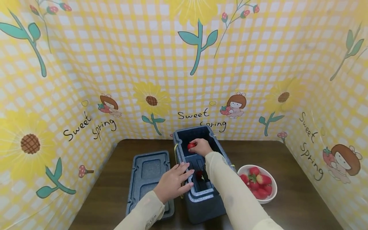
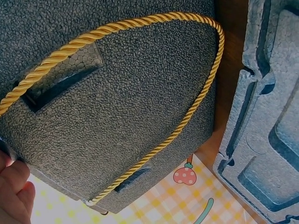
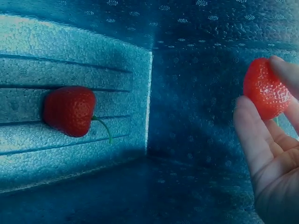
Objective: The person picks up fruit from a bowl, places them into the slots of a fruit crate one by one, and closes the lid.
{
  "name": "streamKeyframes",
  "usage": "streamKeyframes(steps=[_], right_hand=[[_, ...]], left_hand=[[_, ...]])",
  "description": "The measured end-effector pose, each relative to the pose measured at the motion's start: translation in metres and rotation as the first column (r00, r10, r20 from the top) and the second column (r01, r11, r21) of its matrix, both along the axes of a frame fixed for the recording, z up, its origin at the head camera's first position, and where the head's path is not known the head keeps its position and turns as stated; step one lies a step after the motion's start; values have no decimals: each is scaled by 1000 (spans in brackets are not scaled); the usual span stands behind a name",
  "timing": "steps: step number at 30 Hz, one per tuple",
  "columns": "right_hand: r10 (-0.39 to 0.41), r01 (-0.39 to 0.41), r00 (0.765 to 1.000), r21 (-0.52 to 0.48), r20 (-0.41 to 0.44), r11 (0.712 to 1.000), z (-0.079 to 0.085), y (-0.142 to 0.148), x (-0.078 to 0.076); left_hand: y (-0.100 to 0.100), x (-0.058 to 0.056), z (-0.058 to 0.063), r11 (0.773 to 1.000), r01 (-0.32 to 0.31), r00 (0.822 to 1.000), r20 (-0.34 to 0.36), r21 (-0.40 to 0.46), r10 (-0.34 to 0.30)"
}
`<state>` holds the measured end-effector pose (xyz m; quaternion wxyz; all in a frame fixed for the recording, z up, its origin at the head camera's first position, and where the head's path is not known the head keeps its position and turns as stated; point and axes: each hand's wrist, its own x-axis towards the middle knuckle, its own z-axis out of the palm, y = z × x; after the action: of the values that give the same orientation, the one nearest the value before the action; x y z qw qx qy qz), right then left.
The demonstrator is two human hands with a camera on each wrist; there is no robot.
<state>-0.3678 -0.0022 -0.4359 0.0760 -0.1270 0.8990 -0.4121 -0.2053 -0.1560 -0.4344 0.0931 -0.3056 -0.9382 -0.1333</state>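
A dark foam box [image 1: 201,209] stands with its top off, and a yellow twisted rope [image 2: 205,88] hangs along its side. Between thumb and fingertips, my right hand [image 1: 202,147] pinches a red strawberry [image 3: 264,88] inside the far part of the box. Another strawberry [image 3: 70,111], with a thin green stem, lies on the grooved floor of the box in the right wrist view. My left hand [image 1: 173,182] rests on the box's left rim, its fingers spread and reaching over the edge.
The box's foam lid [image 1: 152,167] lies flat on the brown table [image 1: 103,182], left of the box. To the right sits a white bowl [image 1: 274,188] holding several strawberries [image 1: 263,179]. A checked, flower-printed cloth [image 1: 161,57] encloses the back and sides.
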Motion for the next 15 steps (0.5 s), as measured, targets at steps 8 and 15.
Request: streamKeyframes(steps=[8, 15], right_hand=[[-30, 31, 999, -27, 33, 999, -1, 1, 0], [-42, 43, 999, -13, 15, 999, -8, 0, 1]], left_hand=[[-1, -1, 0, 1000, 2, 1000, -18, -15, -2], [-3, -1, 0, 1000, 13, 1000, -2, -25, -13]])
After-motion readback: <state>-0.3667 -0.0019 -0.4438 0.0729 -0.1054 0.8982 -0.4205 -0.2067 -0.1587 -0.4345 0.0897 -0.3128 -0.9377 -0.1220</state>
